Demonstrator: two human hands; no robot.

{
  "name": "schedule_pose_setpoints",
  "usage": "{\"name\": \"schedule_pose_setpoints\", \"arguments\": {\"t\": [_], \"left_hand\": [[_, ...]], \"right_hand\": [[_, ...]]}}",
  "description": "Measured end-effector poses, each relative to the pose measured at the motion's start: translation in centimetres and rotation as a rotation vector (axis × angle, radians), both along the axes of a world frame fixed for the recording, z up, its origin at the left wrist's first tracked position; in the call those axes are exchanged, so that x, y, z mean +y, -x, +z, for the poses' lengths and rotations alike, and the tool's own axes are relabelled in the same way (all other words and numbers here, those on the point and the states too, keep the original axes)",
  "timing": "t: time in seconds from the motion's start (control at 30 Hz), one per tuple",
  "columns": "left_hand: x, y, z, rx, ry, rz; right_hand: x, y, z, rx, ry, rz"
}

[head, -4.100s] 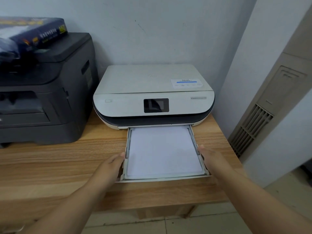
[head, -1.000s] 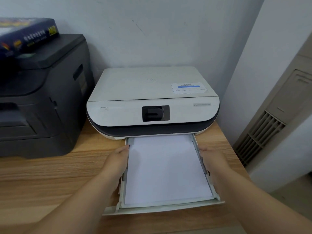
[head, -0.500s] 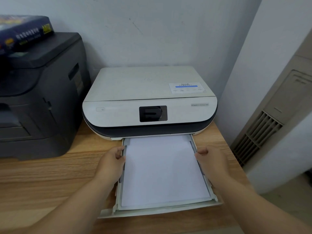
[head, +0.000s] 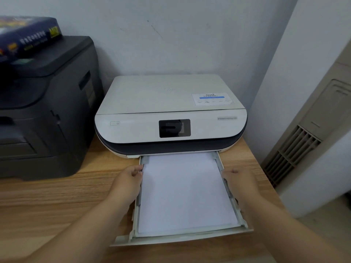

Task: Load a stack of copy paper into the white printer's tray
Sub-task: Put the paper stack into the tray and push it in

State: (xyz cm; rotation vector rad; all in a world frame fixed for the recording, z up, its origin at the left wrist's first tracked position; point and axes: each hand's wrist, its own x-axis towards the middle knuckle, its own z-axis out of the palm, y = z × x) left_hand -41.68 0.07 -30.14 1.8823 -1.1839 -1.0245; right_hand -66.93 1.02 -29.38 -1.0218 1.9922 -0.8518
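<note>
The white printer (head: 169, 111) sits on a wooden table against the wall. Its tray (head: 182, 237) is pulled out toward me, and a stack of white copy paper (head: 184, 188) lies flat inside it. My left hand (head: 127, 184) grips the tray's left side rail, fingers curled at the paper's edge. On the opposite rail, my right hand (head: 240, 184) holds the tray in the same way. The far end of the paper reaches under the printer's front.
A large black printer (head: 43, 111) stands to the left, with a dark blue wrapped ream of paper (head: 26, 37) on top. The wooden table (head: 47, 202) ends just right of the white printer. A beige vented unit (head: 303, 139) stands at the right beside a wall.
Compared with four seconds ago the tray sticks out farther and both hands sit farther along its rails, nearer the printer. Over the last second the hands have barely shifted; the view moved slightly.
</note>
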Motion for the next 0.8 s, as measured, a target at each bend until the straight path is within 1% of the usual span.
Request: {"name": "schedule_pose_setpoints", "arguments": {"t": [0.17, 0.27, 0.4, 0.53, 0.63, 0.8], "left_hand": [[0.1, 0.0, 0.2, 0.000, -0.003, 0.009], [0.0, -0.1, 0.3, 0.017, -0.014, 0.018], [0.3, -0.2, 0.4, 0.012, -0.010, 0.013], [1.9, -0.7, 0.2, -0.036, 0.009, 0.008], [2.9, -1.0, 0.1, -0.051, 0.022, 0.018], [3.2, -0.9, 0.3, -0.046, 0.012, -0.007]], "right_hand": [[0.2, 0.3, -0.1, -0.094, 0.002, -0.037], [0.6, 0.0, 0.0, -0.189, -0.010, -0.080], [1.0, 0.5, 0.7, -0.144, -0.011, 0.006], [2.1, 1.0, 0.0, -0.092, -0.010, 0.076], [2.8, 1.0, -0.2, -0.128, 0.004, 0.069], [2.8, 0.6, 0.0, -0.100, 0.019, 0.097]]}}
